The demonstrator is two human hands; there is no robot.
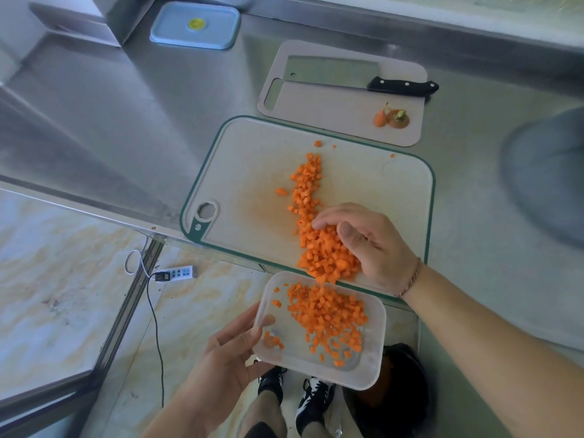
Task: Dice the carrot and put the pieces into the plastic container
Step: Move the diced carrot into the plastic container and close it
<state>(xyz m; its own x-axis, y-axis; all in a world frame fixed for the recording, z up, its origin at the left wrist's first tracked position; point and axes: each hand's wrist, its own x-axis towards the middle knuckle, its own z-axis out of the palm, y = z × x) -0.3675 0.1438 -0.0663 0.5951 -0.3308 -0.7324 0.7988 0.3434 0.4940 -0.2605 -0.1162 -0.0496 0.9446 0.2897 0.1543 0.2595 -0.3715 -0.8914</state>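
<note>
Left hand (227, 358) low and near, palm turned up, forearm rising from the bottom edge, fingers spread along the left wall of the plastic container (373, 343), thumb curled over its rim, gripping it. Right hand (363, 245) farther off and to the right, palm down, fingers bent and cupped against the diced carrot (325, 248), thumb stretched toward the near left. Right forearm bare, running in from the lower right corner, thin bracelet (410, 279) round the wrist. Both feet in dark shoes (313, 396) below, between the arms.
</note>
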